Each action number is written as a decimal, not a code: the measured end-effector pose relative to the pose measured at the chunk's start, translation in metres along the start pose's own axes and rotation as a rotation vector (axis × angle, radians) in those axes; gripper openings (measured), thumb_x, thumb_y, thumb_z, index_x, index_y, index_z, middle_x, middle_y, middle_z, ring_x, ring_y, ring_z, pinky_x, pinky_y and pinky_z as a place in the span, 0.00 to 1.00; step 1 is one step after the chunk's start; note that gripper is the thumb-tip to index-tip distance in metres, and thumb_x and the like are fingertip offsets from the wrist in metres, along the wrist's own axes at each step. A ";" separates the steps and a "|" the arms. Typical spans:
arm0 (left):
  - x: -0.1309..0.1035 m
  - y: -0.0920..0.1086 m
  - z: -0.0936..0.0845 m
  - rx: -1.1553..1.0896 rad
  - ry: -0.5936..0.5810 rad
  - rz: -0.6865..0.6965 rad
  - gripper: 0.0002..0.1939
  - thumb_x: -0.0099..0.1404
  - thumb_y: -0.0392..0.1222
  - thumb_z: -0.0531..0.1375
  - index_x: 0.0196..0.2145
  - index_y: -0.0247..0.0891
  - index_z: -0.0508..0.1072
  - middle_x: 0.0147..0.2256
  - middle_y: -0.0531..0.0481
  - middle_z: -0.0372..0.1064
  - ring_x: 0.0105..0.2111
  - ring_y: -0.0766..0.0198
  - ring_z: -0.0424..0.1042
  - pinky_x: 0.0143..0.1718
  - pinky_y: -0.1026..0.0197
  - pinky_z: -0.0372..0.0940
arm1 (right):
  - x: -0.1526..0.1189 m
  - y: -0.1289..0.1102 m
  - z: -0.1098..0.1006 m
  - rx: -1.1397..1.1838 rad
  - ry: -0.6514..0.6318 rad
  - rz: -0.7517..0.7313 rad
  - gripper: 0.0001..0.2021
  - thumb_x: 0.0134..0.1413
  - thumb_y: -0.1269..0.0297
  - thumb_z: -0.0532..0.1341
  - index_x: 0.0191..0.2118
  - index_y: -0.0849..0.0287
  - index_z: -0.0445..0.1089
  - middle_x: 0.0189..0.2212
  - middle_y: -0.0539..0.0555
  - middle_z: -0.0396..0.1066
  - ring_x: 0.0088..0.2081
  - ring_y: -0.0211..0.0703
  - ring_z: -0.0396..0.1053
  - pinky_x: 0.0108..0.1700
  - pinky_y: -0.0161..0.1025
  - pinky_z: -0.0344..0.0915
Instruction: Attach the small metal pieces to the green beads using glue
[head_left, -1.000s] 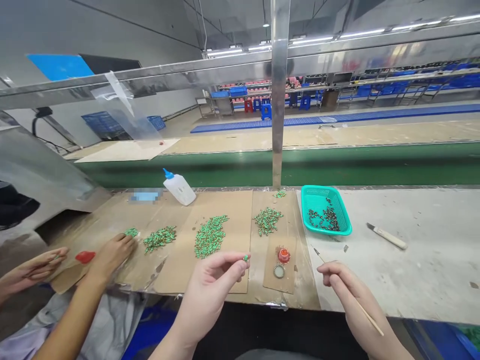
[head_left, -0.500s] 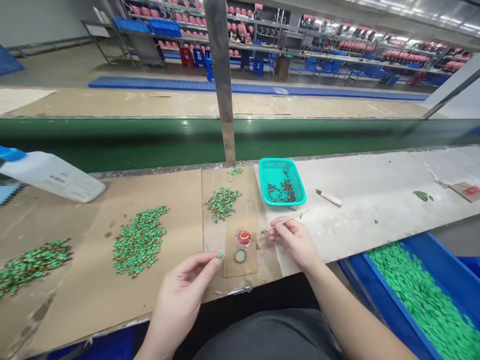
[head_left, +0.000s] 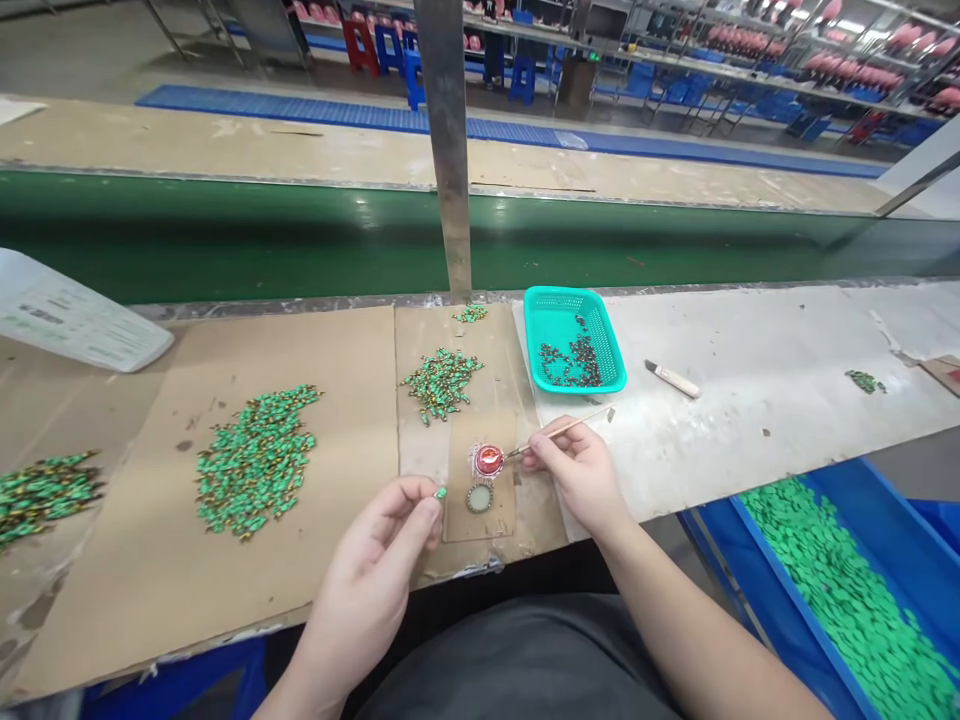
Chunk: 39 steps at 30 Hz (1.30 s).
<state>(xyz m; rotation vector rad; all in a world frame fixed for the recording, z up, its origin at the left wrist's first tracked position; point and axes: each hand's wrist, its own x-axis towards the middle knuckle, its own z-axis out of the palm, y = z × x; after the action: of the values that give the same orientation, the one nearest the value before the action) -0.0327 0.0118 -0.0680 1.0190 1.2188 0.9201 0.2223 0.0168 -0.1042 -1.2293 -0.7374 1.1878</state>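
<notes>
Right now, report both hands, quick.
Left hand: closed, small green piece pinched between thumb and finger.
Right hand: closed on a thin brush, its tip at the red pot.

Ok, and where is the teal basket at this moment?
In the head view, the teal basket sits right of the metal post, between the larger green-piece piles and the wooden-handled knife.
</notes>
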 end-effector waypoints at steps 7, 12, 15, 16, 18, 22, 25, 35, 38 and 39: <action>-0.003 -0.001 0.000 -0.021 -0.070 -0.069 0.27 0.65 0.70 0.80 0.38 0.42 0.86 0.33 0.46 0.82 0.34 0.57 0.78 0.40 0.60 0.78 | -0.001 0.003 0.004 0.003 0.029 0.009 0.29 0.49 0.36 0.87 0.35 0.55 0.79 0.30 0.52 0.84 0.33 0.45 0.85 0.39 0.41 0.86; 0.000 -0.001 -0.005 -0.113 -0.120 -0.109 0.21 0.67 0.61 0.81 0.35 0.41 0.87 0.46 0.40 0.90 0.42 0.53 0.84 0.46 0.57 0.80 | -0.001 0.002 0.003 -0.001 0.020 0.007 0.29 0.49 0.36 0.87 0.35 0.54 0.79 0.30 0.51 0.83 0.32 0.44 0.84 0.39 0.41 0.85; 0.002 0.001 -0.005 -0.160 -0.103 -0.106 0.19 0.66 0.58 0.83 0.32 0.42 0.86 0.43 0.42 0.90 0.41 0.53 0.85 0.45 0.58 0.80 | 0.000 0.000 0.001 -0.005 0.000 0.007 0.28 0.49 0.37 0.87 0.36 0.55 0.81 0.30 0.52 0.84 0.32 0.44 0.84 0.39 0.41 0.86; 0.003 0.002 -0.004 -0.165 -0.100 -0.104 0.19 0.66 0.58 0.83 0.32 0.42 0.86 0.42 0.42 0.89 0.41 0.53 0.85 0.45 0.58 0.80 | 0.000 -0.002 0.000 -0.006 -0.009 0.004 0.27 0.50 0.38 0.87 0.35 0.55 0.81 0.30 0.52 0.84 0.32 0.44 0.84 0.39 0.41 0.86; 0.004 0.003 -0.004 -0.166 -0.096 -0.102 0.19 0.67 0.57 0.82 0.31 0.42 0.86 0.41 0.43 0.89 0.40 0.53 0.85 0.45 0.59 0.79 | -0.002 -0.007 -0.001 -0.004 -0.027 -0.008 0.25 0.53 0.41 0.87 0.35 0.55 0.82 0.30 0.52 0.84 0.32 0.44 0.84 0.40 0.41 0.86; 0.003 0.008 -0.002 -0.198 -0.131 -0.121 0.17 0.67 0.52 0.82 0.30 0.41 0.85 0.43 0.42 0.90 0.43 0.51 0.88 0.45 0.58 0.81 | -0.017 -0.028 0.003 0.021 -0.072 -0.049 0.19 0.59 0.47 0.86 0.37 0.54 0.84 0.34 0.53 0.87 0.35 0.45 0.87 0.43 0.41 0.88; -0.002 0.015 0.002 -0.292 -0.227 -0.152 0.17 0.67 0.51 0.83 0.29 0.41 0.84 0.49 0.40 0.92 0.51 0.47 0.89 0.49 0.56 0.83 | -0.036 -0.050 0.012 0.066 -0.142 -0.087 0.13 0.64 0.53 0.84 0.39 0.52 0.84 0.36 0.52 0.89 0.39 0.47 0.90 0.47 0.42 0.89; -0.019 0.033 0.006 -0.415 -0.396 -0.134 0.16 0.68 0.51 0.83 0.32 0.43 0.85 0.48 0.44 0.93 0.47 0.50 0.90 0.53 0.53 0.83 | -0.073 -0.093 0.030 0.020 -0.257 -0.030 0.07 0.68 0.61 0.81 0.40 0.51 0.85 0.38 0.54 0.90 0.40 0.50 0.92 0.43 0.43 0.91; -0.021 0.032 0.005 -0.402 -0.410 -0.123 0.16 0.70 0.52 0.82 0.33 0.43 0.84 0.48 0.45 0.92 0.49 0.50 0.89 0.54 0.53 0.83 | -0.076 -0.095 0.030 -0.019 -0.252 -0.045 0.05 0.66 0.64 0.81 0.40 0.52 0.86 0.38 0.54 0.91 0.40 0.49 0.92 0.43 0.41 0.90; -0.022 0.032 0.005 -0.396 -0.413 -0.122 0.15 0.70 0.52 0.81 0.33 0.44 0.84 0.48 0.45 0.92 0.50 0.50 0.89 0.55 0.53 0.82 | -0.077 -0.096 0.030 -0.031 -0.253 -0.048 0.05 0.66 0.66 0.80 0.39 0.52 0.86 0.38 0.54 0.91 0.40 0.48 0.92 0.43 0.39 0.90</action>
<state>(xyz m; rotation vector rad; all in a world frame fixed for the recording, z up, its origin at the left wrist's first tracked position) -0.0314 -0.0003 -0.0307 0.7572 0.7083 0.7680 0.2000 -0.0386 0.0073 -1.0918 -0.9704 1.3106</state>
